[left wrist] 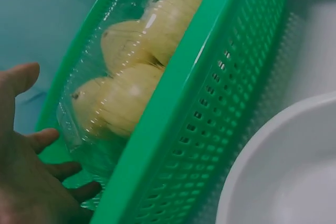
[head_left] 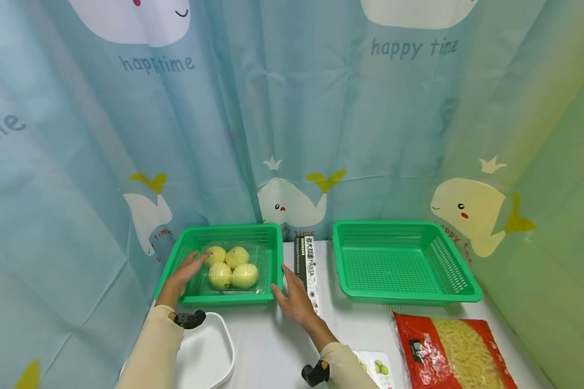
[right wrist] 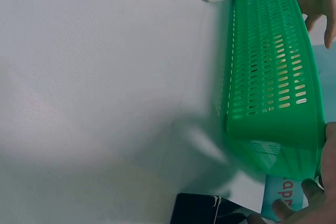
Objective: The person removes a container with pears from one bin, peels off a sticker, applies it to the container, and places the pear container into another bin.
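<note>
Nearest me on the white counter (head_left: pixel 263 351), a white, round-cornered dish (head_left: pixel 205 351) sits under the left forearm, just beside a green perforated plastic basket (head_left: pixel 233 300); dragging that basket forward could well knock it. To the right lies a red-and-clear plastic bag of yellow pasta (head_left: pixel 448 351).

Farther in, both bare hands flank the basket: the left grip (head_left: pixel 187 271) and right grip (head_left: pixel 297 300) are spread wide, neither holding anything, though I can't tell whether the right thumb touches the rim. A clear plastic pack of four pale-yellow round fruits (head_left: pixel 233 269) rests inside. Caught by its film alone, it might slip or tear; a careless right knuckle might shove the long black-and-white cardboard pasta box (head_left: pixel 305 259).

Farther right stands a second green perforated plastic basket (head_left: pixel 389 270); behind everything hangs a pale-blue whale-print curtain (head_left: pixel 292 119).
</note>
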`<state>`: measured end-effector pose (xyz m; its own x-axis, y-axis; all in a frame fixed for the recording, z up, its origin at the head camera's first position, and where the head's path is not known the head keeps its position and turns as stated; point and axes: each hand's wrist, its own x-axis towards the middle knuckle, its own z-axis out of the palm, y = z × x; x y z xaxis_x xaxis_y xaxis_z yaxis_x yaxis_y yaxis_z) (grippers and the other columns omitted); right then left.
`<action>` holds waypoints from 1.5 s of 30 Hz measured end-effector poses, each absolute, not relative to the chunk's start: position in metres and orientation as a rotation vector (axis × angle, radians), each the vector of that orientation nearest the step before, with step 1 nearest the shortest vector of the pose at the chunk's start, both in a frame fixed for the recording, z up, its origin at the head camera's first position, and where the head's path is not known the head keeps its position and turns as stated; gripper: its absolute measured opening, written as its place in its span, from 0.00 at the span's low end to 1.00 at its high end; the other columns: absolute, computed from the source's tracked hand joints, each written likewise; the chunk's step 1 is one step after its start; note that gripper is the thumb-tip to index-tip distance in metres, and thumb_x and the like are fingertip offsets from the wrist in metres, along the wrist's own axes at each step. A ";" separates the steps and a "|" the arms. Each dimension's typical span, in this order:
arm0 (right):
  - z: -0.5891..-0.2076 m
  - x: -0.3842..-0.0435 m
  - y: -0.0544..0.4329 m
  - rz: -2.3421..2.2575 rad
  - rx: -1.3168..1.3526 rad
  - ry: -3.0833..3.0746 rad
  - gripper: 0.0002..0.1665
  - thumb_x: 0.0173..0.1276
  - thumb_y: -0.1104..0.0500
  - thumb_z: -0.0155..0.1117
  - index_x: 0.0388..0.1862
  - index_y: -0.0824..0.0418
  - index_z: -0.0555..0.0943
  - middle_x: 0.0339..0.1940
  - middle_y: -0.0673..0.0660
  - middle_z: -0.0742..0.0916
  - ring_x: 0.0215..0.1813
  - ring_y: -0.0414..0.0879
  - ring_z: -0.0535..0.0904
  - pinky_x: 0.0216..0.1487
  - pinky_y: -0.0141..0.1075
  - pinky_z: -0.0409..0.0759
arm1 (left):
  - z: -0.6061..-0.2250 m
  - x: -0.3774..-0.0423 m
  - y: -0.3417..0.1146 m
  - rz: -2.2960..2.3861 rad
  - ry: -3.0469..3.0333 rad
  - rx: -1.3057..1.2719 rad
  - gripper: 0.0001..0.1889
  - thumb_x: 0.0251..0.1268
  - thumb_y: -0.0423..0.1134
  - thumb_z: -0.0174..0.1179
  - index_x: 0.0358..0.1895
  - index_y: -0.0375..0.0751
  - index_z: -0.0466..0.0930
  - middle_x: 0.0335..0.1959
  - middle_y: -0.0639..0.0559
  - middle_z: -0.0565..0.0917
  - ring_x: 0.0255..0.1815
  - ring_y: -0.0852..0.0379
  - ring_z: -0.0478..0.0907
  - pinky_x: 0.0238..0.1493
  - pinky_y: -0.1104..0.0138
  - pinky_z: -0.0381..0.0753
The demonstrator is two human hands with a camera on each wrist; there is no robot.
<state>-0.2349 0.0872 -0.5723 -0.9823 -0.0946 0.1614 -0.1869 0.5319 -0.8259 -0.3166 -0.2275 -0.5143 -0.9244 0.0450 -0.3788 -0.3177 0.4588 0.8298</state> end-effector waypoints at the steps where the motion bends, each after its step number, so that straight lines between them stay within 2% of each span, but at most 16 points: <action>1: -0.572 -0.235 0.087 1.452 0.243 -2.666 0.42 0.82 0.48 0.60 0.86 0.63 0.59 0.83 0.68 0.68 0.82 0.72 0.60 0.77 0.70 0.62 | -0.516 -0.317 -0.228 1.462 2.363 -0.235 0.47 0.85 0.65 0.42 0.88 0.40 0.32 0.86 0.28 0.34 0.85 0.23 0.34 0.78 0.26 0.44; 15: -0.574 -0.233 0.088 1.390 0.244 -2.660 0.42 0.82 0.46 0.60 0.85 0.61 0.61 0.82 0.67 0.70 0.82 0.71 0.60 0.74 0.73 0.63 | -0.544 -0.329 -0.225 1.508 2.335 -0.269 0.51 0.80 0.72 0.39 0.88 0.44 0.27 0.86 0.28 0.31 0.85 0.23 0.31 0.75 0.22 0.42; 27: -0.571 -0.232 0.087 1.362 0.222 -2.687 0.42 0.81 0.44 0.60 0.86 0.57 0.62 0.82 0.65 0.71 0.82 0.70 0.61 0.72 0.76 0.62 | -0.550 -0.328 -0.221 1.534 2.363 -0.343 0.53 0.79 0.74 0.39 0.88 0.43 0.28 0.86 0.27 0.32 0.84 0.22 0.34 0.76 0.24 0.45; 39: -0.571 -0.231 0.088 1.372 0.213 -2.682 0.41 0.81 0.43 0.61 0.85 0.57 0.62 0.82 0.64 0.71 0.81 0.71 0.61 0.72 0.77 0.62 | -0.553 -0.327 -0.220 1.616 2.374 -0.420 0.52 0.80 0.69 0.46 0.87 0.39 0.33 0.86 0.26 0.37 0.85 0.24 0.38 0.78 0.27 0.47; 42: -0.571 -0.231 0.088 1.370 0.210 -2.686 0.42 0.81 0.44 0.61 0.85 0.57 0.62 0.83 0.64 0.70 0.81 0.71 0.61 0.72 0.77 0.62 | -0.553 -0.327 -0.221 1.607 2.367 -0.434 0.55 0.78 0.70 0.48 0.87 0.34 0.33 0.85 0.25 0.38 0.85 0.23 0.39 0.79 0.28 0.48; 45: -0.571 -0.231 0.088 1.375 0.209 -2.682 0.41 0.81 0.44 0.61 0.85 0.58 0.62 0.83 0.64 0.70 0.81 0.72 0.61 0.72 0.77 0.61 | -0.553 -0.327 -0.222 1.583 2.364 -0.436 0.56 0.77 0.70 0.50 0.85 0.27 0.39 0.85 0.24 0.40 0.84 0.23 0.41 0.79 0.30 0.50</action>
<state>-0.2307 0.0877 -0.5711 -0.9832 -0.0680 0.1694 -0.1773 0.5776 -0.7969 -0.3274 -0.2219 -0.5534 -0.9206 -0.1014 -0.3771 -0.3873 0.3604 0.8486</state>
